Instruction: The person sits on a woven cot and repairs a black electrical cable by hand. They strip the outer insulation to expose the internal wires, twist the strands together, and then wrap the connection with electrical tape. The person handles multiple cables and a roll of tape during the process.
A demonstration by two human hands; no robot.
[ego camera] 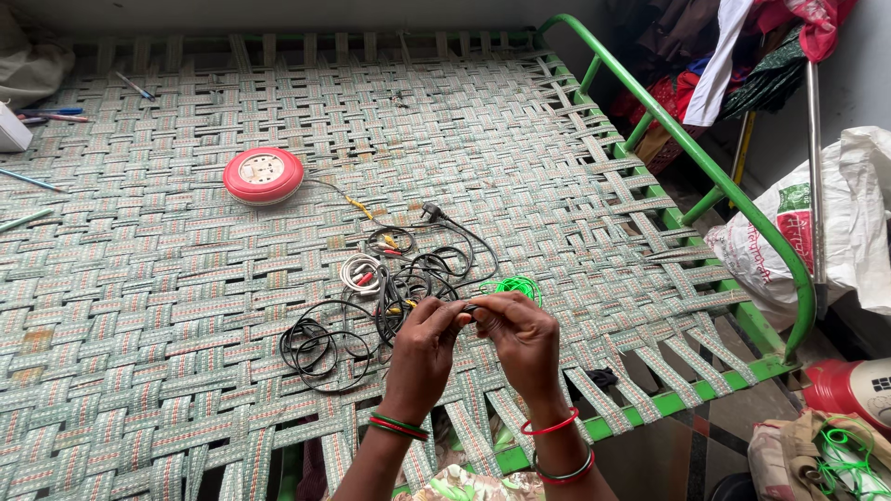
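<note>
Together, the left hand [425, 336] and right hand [522, 336] pinch a black cable [469, 309] just above the tangled cables [390, 297] on the woven cot [186, 278]; trailing loops could snag and drag that tangle.

Both forearms are running off the bottom edge, and the fingertips of the left hand [422, 348] and right hand [524, 339] are closing over a small dark piece [471, 309] that is staying too covered to identify. The black cable tangle [390, 297] is overlapping itself so tightly that individual leads cannot be traced, and the green wire coil [513, 287] is lying partly behind the right hand. The white box [11, 130] is being cut by the left edge, the red and white appliance [858, 390] by the right edge, and the hanging clothes [733, 56] by the top edge.
</note>
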